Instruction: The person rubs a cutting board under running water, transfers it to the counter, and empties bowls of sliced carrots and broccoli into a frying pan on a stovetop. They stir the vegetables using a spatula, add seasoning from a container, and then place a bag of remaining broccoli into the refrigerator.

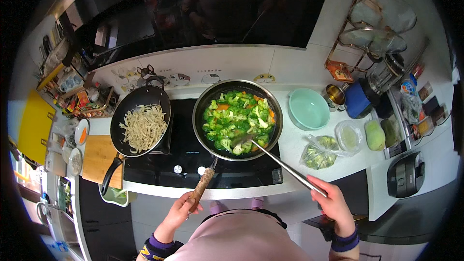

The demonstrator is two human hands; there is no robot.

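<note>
On the right side of the black cooktop (235, 178) sits a wok (195, 123) holding broccoli florets (237, 117) and orange carrot pieces in liquid. My left hand (181, 206) grips the end of its wooden handle (202, 186). A long metal spatula or ladle (286, 166) is held in my right hand (331, 201). Its head rests among the florets near the wok's front edge, partly hidden by liquid and vegetables. To the left, a second black wok (117, 130) contains pale strips (143, 127) that look like noodles; neither hand touches it.
A mint-green bowl (309, 109), bagged broccoli (319, 152), a blue blender base (360, 98) and a rice cooker (406, 174) stand to the right. At left lie a wooden cutting board (98, 163) and plates (82, 132). The left wok's handle (111, 175) juts over the counter edge. A range hood (203, 14) overhangs the back.
</note>
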